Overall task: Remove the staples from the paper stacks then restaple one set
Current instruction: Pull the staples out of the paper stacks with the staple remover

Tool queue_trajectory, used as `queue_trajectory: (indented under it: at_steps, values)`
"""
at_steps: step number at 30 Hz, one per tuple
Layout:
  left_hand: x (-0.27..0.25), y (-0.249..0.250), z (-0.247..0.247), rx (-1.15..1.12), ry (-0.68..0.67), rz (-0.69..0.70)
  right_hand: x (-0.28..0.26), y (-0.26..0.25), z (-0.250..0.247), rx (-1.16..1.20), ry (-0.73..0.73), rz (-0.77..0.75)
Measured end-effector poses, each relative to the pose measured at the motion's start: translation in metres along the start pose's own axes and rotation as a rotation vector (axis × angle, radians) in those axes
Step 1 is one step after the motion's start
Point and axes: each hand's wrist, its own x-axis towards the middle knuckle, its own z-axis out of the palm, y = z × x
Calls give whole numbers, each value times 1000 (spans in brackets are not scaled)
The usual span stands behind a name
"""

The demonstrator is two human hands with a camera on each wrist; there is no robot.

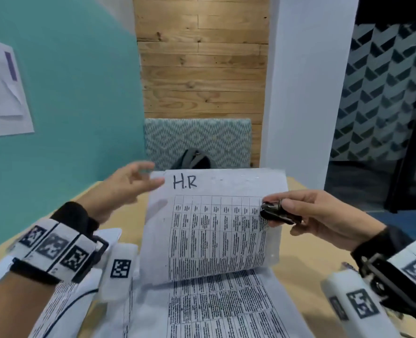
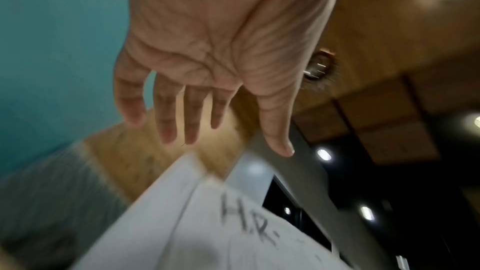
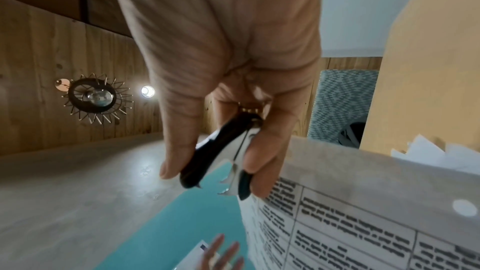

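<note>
A printed sheet marked "H.R" (image 1: 214, 228) stands raised and curled over more printed pages (image 1: 214, 308) lying on the table (image 1: 299, 276). My right hand (image 1: 299, 215) grips a black staple remover (image 1: 278, 213) with metal claws against the raised sheet's right edge. The right wrist view shows the staple remover (image 3: 207, 157) held between thumb and fingers, claws apart, with the sheet (image 3: 363, 223) beside my fingers. My left hand (image 1: 133, 184) hovers by the sheet's top left corner, blurred. In the left wrist view the left hand (image 2: 194, 69) has straight, spread fingers and stays apart from the sheet (image 2: 207, 223).
More printed pages (image 1: 55, 301) lie under my left forearm. Behind the table stands a patterned chair back (image 1: 197, 140) with a dark bag (image 1: 194, 159). A teal partition (image 1: 68, 118) with a pinned sheet rises at the left, a white pillar (image 1: 299, 93) at the right.
</note>
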Motion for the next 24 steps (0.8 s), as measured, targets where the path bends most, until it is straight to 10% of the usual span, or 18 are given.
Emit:
queue_trajectory:
  at_steps: [3, 6, 11, 19, 24]
  values:
    - [5, 40, 13, 489, 238, 246, 2, 1, 3, -31, -21, 14]
    - [13, 72, 49, 845, 68, 336, 3, 3, 6, -31, -54, 33]
    - [31, 74, 78, 523, -339, 143, 1, 8, 1, -40, -75, 61]
    - [35, 59, 79, 385, -286, 90, 10, -27, 0, -570, 308, -349]
    - [32, 56, 77, 303, -306, 116, 32, -18, 34, -985, 259, -543]
